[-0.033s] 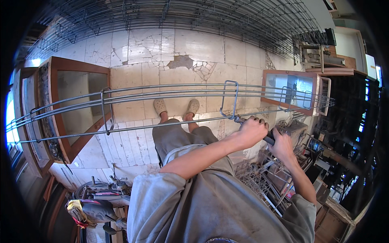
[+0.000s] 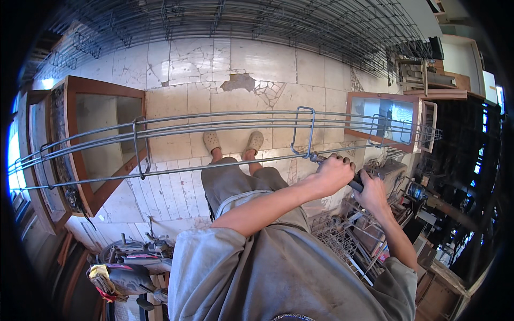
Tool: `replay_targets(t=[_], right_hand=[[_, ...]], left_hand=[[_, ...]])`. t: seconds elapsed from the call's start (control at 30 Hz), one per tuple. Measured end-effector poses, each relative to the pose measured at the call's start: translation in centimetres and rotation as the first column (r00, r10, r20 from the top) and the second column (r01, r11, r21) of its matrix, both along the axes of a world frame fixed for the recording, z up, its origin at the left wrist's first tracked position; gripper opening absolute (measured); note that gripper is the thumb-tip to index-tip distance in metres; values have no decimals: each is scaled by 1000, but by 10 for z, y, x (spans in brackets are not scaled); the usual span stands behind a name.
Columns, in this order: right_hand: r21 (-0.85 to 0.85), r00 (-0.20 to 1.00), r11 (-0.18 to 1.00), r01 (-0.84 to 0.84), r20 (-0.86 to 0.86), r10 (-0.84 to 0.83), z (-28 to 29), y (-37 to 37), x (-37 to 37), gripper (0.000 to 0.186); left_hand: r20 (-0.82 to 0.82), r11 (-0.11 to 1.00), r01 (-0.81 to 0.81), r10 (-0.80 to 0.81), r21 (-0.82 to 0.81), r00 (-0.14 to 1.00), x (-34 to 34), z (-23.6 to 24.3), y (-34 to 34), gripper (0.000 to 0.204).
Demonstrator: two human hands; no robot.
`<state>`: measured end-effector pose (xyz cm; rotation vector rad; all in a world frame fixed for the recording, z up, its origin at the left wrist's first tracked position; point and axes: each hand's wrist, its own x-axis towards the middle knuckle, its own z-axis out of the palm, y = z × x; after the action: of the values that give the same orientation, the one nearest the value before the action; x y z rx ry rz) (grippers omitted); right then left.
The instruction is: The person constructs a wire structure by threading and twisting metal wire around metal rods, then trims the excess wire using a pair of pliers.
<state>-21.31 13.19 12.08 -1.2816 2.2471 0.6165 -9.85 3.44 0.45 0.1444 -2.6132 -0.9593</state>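
A long cage of steel rods (image 2: 214, 127) stretches across the view in front of me, with bent rectangular wire stirrups (image 2: 312, 134) around its rods. My left hand (image 2: 335, 174) is wrapped around a hand tool with a metal head (image 2: 316, 158) and a dark grip. The tool's head meets the lower corner of one stirrup at the nearest rod. Just to the right, my right hand (image 2: 372, 191) is closed on the dark handle end (image 2: 355, 183). Fingers cover most of the tool, so its exact kind is hidden.
Many more wire cages (image 2: 241, 21) are piled along the far side. Wood-framed glass cabinets stand at left (image 2: 104, 144) and right (image 2: 383, 120) under the rods. A motorbike (image 2: 128, 267) is at lower left, and a wire rack (image 2: 329, 235) with clutter at lower right. Some floor tiles are broken.
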Motion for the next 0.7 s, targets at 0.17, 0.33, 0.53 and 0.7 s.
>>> replay_targets(t=[0.17, 0.33, 0.53, 0.7], right_hand=[[-197, 997, 979, 41, 78, -26, 5, 23, 0, 39], [-294, 914, 907, 300, 360, -186, 1, 69, 20, 60], [19, 190, 404, 915, 861, -472, -34, 172, 43, 75], [457, -416, -41, 888, 763, -495, -40, 227, 49, 79]], left_hand=[[-2, 995, 37, -37, -88, 999, -15, 6, 14, 21], [88, 968, 213, -202, -134, 975, -26, 5, 49, 25], [217, 818, 561, -529, -125, 820, -12, 4, 79, 39], [40, 674, 733, -738, 88, 674, -17, 17, 90, 55]])
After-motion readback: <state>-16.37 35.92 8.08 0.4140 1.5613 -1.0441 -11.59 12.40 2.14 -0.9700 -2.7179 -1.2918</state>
